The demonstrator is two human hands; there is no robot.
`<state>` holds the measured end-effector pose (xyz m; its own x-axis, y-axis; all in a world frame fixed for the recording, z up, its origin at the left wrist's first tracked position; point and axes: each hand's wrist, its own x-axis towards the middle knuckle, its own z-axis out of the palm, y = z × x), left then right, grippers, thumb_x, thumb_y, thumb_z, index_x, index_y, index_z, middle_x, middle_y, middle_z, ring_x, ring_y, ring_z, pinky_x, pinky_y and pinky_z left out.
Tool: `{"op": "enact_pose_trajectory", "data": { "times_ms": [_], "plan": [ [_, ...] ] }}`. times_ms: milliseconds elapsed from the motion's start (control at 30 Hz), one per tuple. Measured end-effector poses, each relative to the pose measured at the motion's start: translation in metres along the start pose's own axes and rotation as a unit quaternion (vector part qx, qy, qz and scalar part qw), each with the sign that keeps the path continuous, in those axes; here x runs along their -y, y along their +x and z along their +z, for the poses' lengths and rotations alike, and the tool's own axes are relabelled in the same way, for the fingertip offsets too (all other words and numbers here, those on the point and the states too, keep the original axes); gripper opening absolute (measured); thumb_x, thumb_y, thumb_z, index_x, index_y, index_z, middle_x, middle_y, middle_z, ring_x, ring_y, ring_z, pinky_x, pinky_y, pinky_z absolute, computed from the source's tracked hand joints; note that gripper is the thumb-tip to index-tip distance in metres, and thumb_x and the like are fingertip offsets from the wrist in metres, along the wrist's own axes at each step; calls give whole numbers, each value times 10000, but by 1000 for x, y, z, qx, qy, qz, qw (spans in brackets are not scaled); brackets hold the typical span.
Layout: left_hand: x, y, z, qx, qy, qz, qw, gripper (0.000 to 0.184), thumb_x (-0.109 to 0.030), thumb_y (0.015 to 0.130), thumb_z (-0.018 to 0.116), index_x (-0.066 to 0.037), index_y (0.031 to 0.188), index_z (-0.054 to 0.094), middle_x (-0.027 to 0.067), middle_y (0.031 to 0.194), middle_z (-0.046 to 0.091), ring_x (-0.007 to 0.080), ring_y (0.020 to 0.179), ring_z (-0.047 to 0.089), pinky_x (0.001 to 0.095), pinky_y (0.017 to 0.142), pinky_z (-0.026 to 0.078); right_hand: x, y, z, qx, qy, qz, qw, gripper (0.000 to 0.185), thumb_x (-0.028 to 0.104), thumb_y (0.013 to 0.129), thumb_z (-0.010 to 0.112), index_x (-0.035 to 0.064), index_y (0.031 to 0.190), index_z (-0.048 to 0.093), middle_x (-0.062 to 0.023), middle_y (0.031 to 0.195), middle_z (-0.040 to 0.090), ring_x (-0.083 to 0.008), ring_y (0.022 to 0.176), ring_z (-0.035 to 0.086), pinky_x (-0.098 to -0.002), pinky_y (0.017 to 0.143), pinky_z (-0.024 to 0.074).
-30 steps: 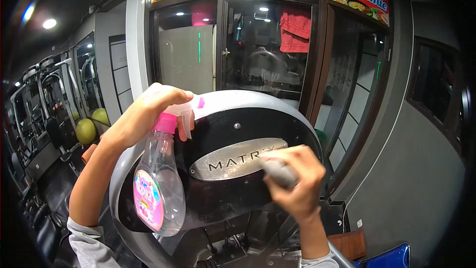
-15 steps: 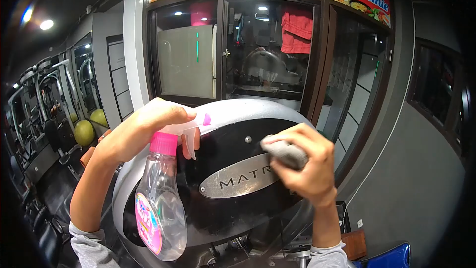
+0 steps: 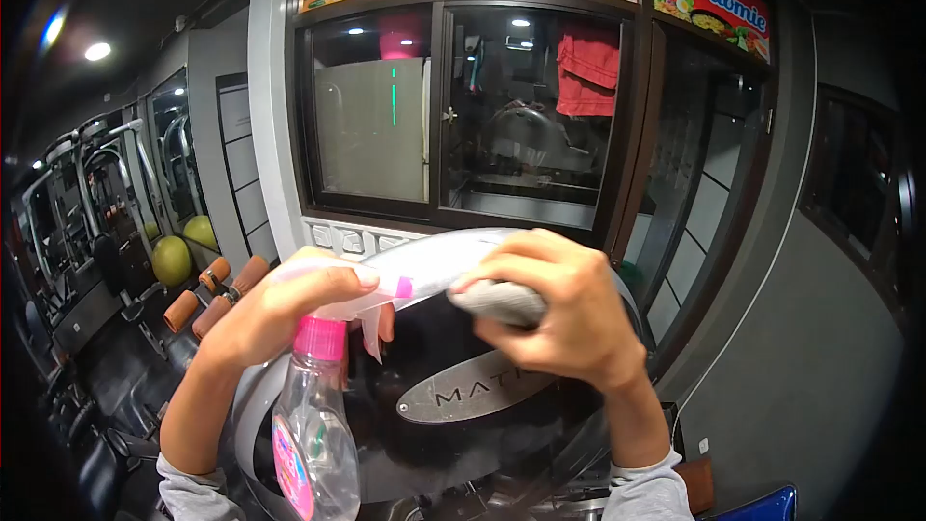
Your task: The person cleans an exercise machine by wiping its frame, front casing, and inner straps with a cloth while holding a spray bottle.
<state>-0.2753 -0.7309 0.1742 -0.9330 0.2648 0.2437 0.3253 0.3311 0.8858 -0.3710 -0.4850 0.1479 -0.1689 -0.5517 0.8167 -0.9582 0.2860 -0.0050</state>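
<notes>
Machine [image 3: 463, 453]: right hand [image 3: 569, 309] has moved up toward its silver rim [image 3: 439, 263].
Right hand: knuckles high, fingers curled round cloth [image 3: 506, 303].
Left hand [image 3: 289, 294]: gripping bottle's spray head [image 3: 359, 307].
Bottle [image 3: 333, 425]: nearly upright, before machine's left.
Cloth: grey, above nameplate [image 3: 473, 394].

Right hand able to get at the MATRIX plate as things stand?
Probably yes. The right hand, gripping the grey cloth, overlaps the plate's right end in view; the bottle is off to the left, apparently leaving the way free.

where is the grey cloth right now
In the head view, just right of centre, the grey cloth is in the right hand, above the oval metal plate.
</notes>
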Motion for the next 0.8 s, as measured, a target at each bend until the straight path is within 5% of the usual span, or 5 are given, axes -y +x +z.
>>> {"op": "enact_pose_trajectory", "data": {
  "times_ms": [33,167,300,467,800],
  "plan": [
    [2,0,2,-16,5,8,1000,553,-423,887,496,100,843,670,200,730,681,222,573,657,280,494,528,-8,-6,-7,17,12,33,999,252,181,662,774,128,905,731,-54,918,676,-256,863,652,-355,768,541],
    [13,2,2,-29,-4,24,999,546,-417,890,491,91,829,681,189,726,677,234,638,666,289,596,518,-38,-22,-25,-10,8,169,986,237,134,647,755,119,883,760,-63,909,708,-249,868,687,-342,784,551],
    [10,3,4,-39,11,20,999,536,-395,882,492,104,828,679,198,721,674,242,612,667,293,569,522,-32,10,-7,8,9,34,999,239,76,650,728,80,888,746,-62,891,707,-217,805,697,-316,724,549],
    [1,-2,9,-61,-5,-24,998,554,-394,875,472,121,817,668,220,709,670,256,500,646,297,436,519,-20,54,19,54,36,-33,997,198,202,690,729,105,862,733,-68,901,694,-281,826,669,-371,735,542],
    [-6,2,18,-107,38,-39,993,573,-436,854,464,89,759,673,183,625,634,214,447,606,276,412,503,-71,-7,-28,5,94,207,974,186,133,713,680,64,872,748,-108,869,718,-269,750,697,-326,700,537]
  ]
}}
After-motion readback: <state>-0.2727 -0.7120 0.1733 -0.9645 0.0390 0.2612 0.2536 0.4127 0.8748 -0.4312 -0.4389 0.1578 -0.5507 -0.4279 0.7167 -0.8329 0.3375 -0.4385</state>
